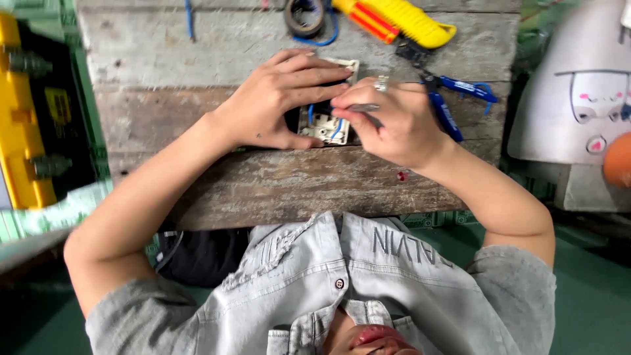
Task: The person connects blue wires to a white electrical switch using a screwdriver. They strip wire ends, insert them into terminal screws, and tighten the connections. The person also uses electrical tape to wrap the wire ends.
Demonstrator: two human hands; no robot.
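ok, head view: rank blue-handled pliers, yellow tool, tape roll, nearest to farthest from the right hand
From the right hand:
1. blue-handled pliers, on the wooden bench just beside the hand, on its outer side.
2. yellow tool, at the bench's far edge.
3. tape roll, far edge too, toward the left.

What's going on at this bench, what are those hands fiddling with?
A person leans over a worn wooden bench. Their left hand steadies a small white electrical fitting with short blue wires, lying back side up. Their right hand, with a ring on one finger, holds a thin metal tool with its tip at the fitting. Blue-handled pliers, a yellow tool and a roll of tape lie untouched beyond the hands.
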